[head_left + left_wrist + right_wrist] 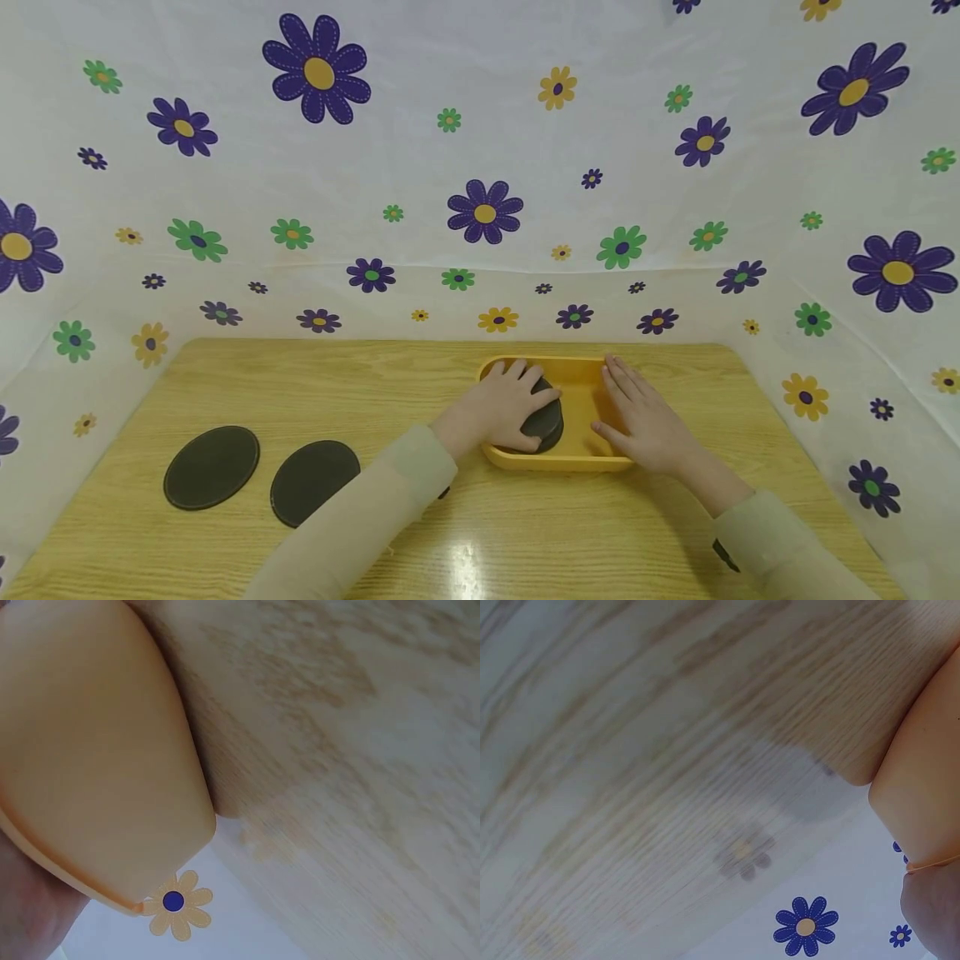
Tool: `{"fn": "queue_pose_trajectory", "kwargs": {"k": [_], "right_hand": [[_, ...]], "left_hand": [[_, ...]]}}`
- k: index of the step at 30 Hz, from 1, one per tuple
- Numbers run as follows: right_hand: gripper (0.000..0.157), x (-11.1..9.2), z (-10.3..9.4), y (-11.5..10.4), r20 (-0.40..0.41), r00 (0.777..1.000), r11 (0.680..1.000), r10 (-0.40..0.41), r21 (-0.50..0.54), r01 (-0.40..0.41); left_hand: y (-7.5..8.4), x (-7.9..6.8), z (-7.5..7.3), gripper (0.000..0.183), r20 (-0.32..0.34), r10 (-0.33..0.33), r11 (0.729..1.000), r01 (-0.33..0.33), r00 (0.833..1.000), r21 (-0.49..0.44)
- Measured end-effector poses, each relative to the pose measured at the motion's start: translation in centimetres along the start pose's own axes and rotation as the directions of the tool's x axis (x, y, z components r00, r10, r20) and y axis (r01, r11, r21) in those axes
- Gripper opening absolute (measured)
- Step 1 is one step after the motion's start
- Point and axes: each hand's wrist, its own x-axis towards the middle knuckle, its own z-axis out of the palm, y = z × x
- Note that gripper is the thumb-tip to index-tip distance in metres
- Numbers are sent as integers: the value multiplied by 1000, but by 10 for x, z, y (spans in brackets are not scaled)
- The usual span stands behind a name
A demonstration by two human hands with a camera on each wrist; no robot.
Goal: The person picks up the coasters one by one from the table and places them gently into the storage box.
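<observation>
A yellow rectangular tray (581,462) lies towards the back right of the table. Inside its left part are black round coasters (551,421), at least two of them stacked. My left hand (510,408) grips the upper coaster from above, fingers spread over it and thumb at its near edge. On the tray's right rim rests my right hand (645,417), its fingers straight and its thumb reaching over the inside. Both wrist views show the tray's outer wall (97,750) and part of a hand; the coasters are hidden there.
Two more black round coasters lie flat on the wooden table (420,550): one at the far left (212,467), the other (315,479) partly covered by the left sleeve (360,517). White flower-print cloth (420,167) stands behind the table and along both sides.
</observation>
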Motion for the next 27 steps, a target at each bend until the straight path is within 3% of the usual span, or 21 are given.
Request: {"fn": "queue_pose_trajectory", "kwargs": {"k": [7, 19, 27], "right_hand": [[86, 2, 0, 2, 33, 999, 1000, 23, 5, -23], [85, 1, -1, 1, 41, 999, 1000, 29, -3, -29], [85, 1, -3, -1, 38, 999, 1000, 28, 4, -28]], "left_hand": [[3, 0, -1, 77, 38, -6, 1000, 7, 999, -16], [2, -3, 0, 67, 9, -1, 1000, 1, 1000, -19], [1, -17, -1, 62, -77, 22, 1000, -23, 997, -12]]}}
